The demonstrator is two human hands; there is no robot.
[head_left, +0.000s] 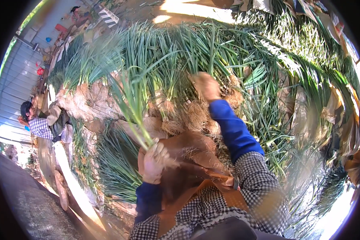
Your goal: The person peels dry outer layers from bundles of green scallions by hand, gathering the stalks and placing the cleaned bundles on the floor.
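Observation:
My left hand (153, 163) is closed around the lower end of a small bunch of green onion-like stalks (138, 116), above the brown apron (184, 156) on my lap. Its long leaves point up and to the left, over the pile; the root end by my fingers is blurred. My right hand (207, 86) reaches forward to the pile of similar stalks (176, 52), at the line where leaves meet the pale stringy roots (196, 114). Motion smears the fingers of that hand, and whether they grip a stalk does not show.
A separate heap of leafy stalks (114, 160) lies left of my lap. Loose leaves (264, 120) cover the ground at right, with more greens (312, 44) behind. Another person (42, 124) sits at the far left, beside a pale wooden beam (74, 182). A second person (78, 18) is farther back.

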